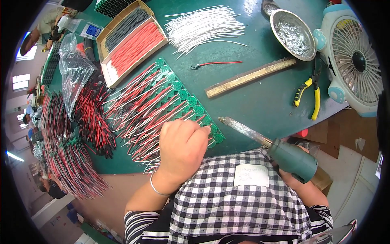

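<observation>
My left hand [183, 147] is closed, its knuckles up, over the near end of a green circuit board panel [183, 94]. Its fingertips are by the panel's edge; whatever they hold is hidden. Rows of red, white and dark wires [140, 110] run from the panel toward the left. My right hand [291, 179] grips a soldering iron [290, 157] by its dark green handle, which covers most of the fingers. The iron's metal tip points up and left, apart from the panel, just right of its near corner.
Cut white wires [205, 28] lie at the back, beside a cardboard box [106, 71] of red and black wires. Wired boards [73, 158] pile up at left. A wooden bar [250, 78], metal bowl [273, 30], yellow-black pliers [315, 95] and fan [353, 61] stand right.
</observation>
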Motion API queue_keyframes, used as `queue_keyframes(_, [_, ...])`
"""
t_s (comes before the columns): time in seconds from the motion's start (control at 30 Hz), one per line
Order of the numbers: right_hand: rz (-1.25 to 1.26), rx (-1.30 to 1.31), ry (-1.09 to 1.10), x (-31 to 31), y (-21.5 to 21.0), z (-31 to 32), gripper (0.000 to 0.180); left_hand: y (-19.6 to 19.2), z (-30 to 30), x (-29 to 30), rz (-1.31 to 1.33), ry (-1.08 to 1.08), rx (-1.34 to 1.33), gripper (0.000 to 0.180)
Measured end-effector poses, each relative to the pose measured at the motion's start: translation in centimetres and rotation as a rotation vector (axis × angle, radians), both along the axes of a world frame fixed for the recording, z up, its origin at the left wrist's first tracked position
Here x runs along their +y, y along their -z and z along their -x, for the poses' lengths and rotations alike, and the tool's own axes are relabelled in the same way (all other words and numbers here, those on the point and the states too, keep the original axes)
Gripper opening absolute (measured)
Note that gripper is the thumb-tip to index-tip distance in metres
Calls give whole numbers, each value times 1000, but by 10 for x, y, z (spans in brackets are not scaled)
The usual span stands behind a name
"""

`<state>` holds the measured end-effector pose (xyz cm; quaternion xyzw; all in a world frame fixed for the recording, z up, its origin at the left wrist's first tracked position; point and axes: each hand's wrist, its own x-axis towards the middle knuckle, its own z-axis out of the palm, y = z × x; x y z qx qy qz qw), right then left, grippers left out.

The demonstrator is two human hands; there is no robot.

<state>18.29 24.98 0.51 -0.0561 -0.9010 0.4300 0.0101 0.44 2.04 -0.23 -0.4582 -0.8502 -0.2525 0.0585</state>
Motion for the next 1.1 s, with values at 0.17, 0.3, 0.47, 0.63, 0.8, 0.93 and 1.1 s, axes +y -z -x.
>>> queue_keyframes(0.17, [-18,53,-27,2,3,-4,15,2,-1,2,-29,-18,-13,16])
queue_keyframes(0.3, [22,31,-84,4,3,-5,15,3,0,3,-13,-14,10,16])
queue_keyframes(0.47, [19,55,-104,4,4,-4,15,4,-1,3,6,-16,17,16])
queue_keyframes(0.63, [88,48,-86,2,3,-2,18,4,-1,3,-13,-8,12,16])
queue_keyframes(0.8, [-109,51,-216,3,-4,4,22,3,1,4,-3,9,9,15])
queue_keyframes(0.93, [63,14,-128,5,5,-3,25,2,1,3,18,7,8,15])
queue_keyframes(1.1, [484,-42,288,5,15,-25,33,-1,-1,4,79,-22,37,14])
